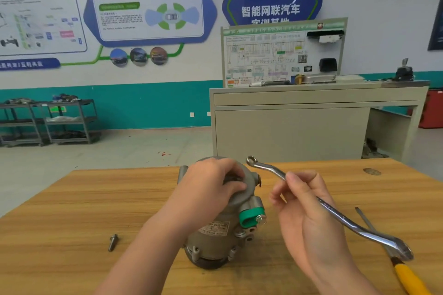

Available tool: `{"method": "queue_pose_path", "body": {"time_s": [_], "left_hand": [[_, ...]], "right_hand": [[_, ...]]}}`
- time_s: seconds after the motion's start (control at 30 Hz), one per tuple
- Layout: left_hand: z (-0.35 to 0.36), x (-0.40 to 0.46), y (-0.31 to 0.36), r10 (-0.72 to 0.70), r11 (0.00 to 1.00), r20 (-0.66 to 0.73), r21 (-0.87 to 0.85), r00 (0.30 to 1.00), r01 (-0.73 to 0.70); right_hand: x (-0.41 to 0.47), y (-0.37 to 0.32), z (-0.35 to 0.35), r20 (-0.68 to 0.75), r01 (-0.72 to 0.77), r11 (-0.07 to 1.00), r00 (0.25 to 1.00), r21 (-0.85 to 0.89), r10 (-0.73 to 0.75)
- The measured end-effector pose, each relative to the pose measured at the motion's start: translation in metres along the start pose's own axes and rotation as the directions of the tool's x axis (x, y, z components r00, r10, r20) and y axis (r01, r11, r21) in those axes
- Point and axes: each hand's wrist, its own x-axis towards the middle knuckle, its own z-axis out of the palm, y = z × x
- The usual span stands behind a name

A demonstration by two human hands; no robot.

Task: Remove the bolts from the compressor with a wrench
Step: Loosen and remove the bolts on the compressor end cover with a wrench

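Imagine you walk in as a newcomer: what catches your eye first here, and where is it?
The grey compressor stands mid-table, the left hand resting on its top. Just right of it, the right hand holds a shiny wrench in the air, ring end up. A loose bolt lies on the wooden table to the left, and a yellow-handled screwdriver at the right edge.

Compressor [224, 220] stands mid-tabletop [72, 199], directly before me. My left grip [211, 183] rests on its top. One loose bolt [113, 242] lies on the tabletop to its left. My right grip [303, 201], right of the compressor, holds the wrench [335, 214] above the tabletop. A screwdriver [393, 256] lies under the wrench's near end, far right.
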Motion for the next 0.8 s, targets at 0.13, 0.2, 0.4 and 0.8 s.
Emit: {"method": "queue_pose_path", "body": {"time_s": [0.13,0.2,0.4,0.8], "left_hand": [[0.000,-0.004,0.003,0.034,0.999,-0.032,0.030,0.999,-0.033],[0.000,-0.006,0.005,0.033,0.999,-0.091,-0.023,0.995,-0.035],[-0.042,-0.015,-0.037,-0.261,0.875,-0.549,-0.482,0.794,-0.045],[-0.005,-0.104,-0.248,-0.698,0.652,-0.201,0.219,0.687,0.726]], "right_hand": [[-0.009,0.019,0.010,-0.004,0.162,0.969,0.986,-0.186,-0.165],[-0.014,0.030,0.014,-0.014,0.260,0.930,0.962,-0.258,-0.273],[-0.018,0.044,0.021,-0.043,0.397,0.872,0.904,-0.285,-0.425],[-0.018,0.049,0.025,0.003,0.415,0.865,0.902,-0.283,-0.432]]}}
